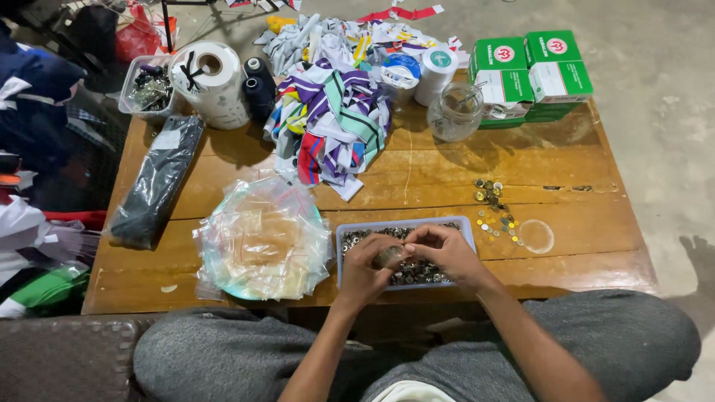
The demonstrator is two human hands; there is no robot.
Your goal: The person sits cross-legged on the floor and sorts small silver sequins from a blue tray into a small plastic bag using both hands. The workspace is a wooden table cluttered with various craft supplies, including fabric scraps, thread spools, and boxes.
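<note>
Both hands meet over a shallow blue-grey tray (pixel 467 228) filled with several small metal pieces, at the near edge of a wooden table (pixel 447 171). My left hand (pixel 365 272) pinches a small round metal piece (pixel 389 256) between its fingers. Fingers curled, my right hand (pixel 445 251) touches the same piece from the right. Just left of the tray lies a heap of small clear plastic bags (pixel 262 240). A scatter of small gold and silver metal buttons (pixel 495 212) lies to the tray's right, with a clear round lid (pixel 536 236) beside it.
A pile of striped fabric ribbons (pixel 335 123) fills the table's middle back. Behind stand a white tape roll (pixel 212 82), dark thread spools (pixel 258 88), a glass jar (pixel 456 113), green-and-white boxes (pixel 532 71) and a clear bin (pixel 147 88). A dark wrapped bundle (pixel 156 182) lies left.
</note>
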